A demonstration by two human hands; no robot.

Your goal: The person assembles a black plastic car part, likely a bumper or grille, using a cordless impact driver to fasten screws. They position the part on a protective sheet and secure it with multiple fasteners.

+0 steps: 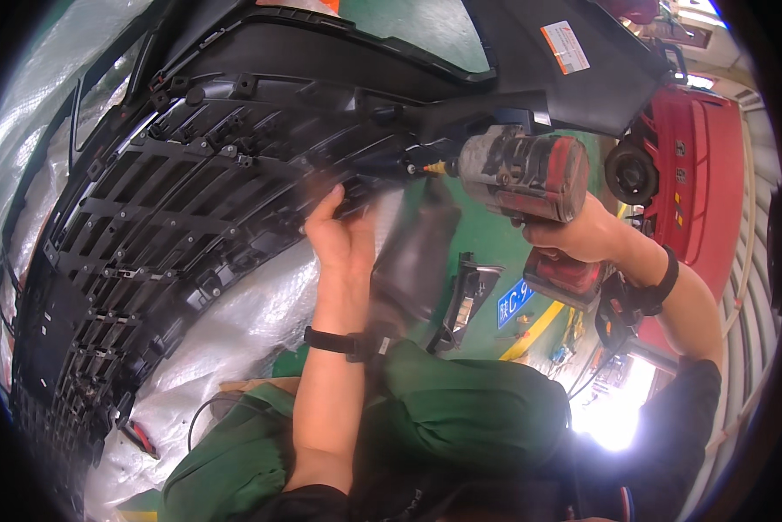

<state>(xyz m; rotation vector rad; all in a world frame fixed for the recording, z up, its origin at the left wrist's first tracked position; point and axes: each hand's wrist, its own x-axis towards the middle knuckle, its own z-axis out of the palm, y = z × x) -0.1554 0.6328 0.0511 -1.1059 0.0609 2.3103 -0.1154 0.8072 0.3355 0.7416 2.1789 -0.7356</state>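
Note:
A large black plastic bumper with a slatted grille (pixel 160 196) spreads across the left and top of the head view, its ribbed inner side showing. At its lower edge is my left hand (pixel 343 235), palm turned up, thumb raised against the plastic and the other fingers partly hidden and blurred; it seems to grip that edge. My right hand (pixel 573 230) is wrapped round the handle of a worn grey and red cordless drill (pixel 521 170). The drill's yellowish bit (pixel 437 167) points left and meets a small fastener (pixel 412 170) on the bumper.
Clear plastic wrap (pixel 234 326) lies under the bumper. On the green floor are a black bracket-like part (pixel 469 300), a blue plate (pixel 514 304) and a yellow strip (pixel 534 331). A red vehicle (pixel 700 183) stands at the right. Near the lower left lies a red-and-black tool (pixel 140 438).

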